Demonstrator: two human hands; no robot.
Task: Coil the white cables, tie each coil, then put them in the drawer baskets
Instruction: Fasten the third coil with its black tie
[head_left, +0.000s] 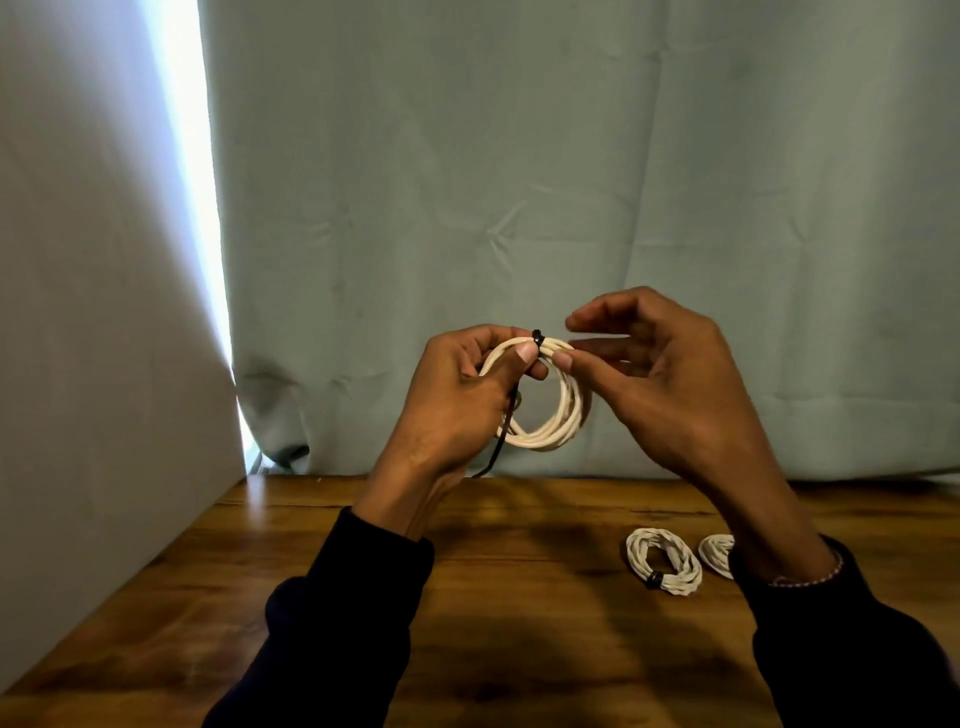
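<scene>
A coil of white cable (563, 415) is held up in the air above the wooden table (519, 597). My left hand (457, 400) grips its top left, thumb across the strands. A black tie (537, 339) wraps the top of the coil, and its long tail (501, 441) hangs down beside my left palm. My right hand (654, 384) touches the coil's top right with its thumb tip, and the other fingers are spread loosely. Two tied white coils lie on the table at the right, one (663, 561) in full view, the other (717, 553) partly hidden by my right sleeve.
A grey-green curtain (571, 182) hangs right behind the table's far edge. A pale wall panel (78, 312) borders the table on the left, with a bright gap of daylight beside it. No drawer or basket is in view.
</scene>
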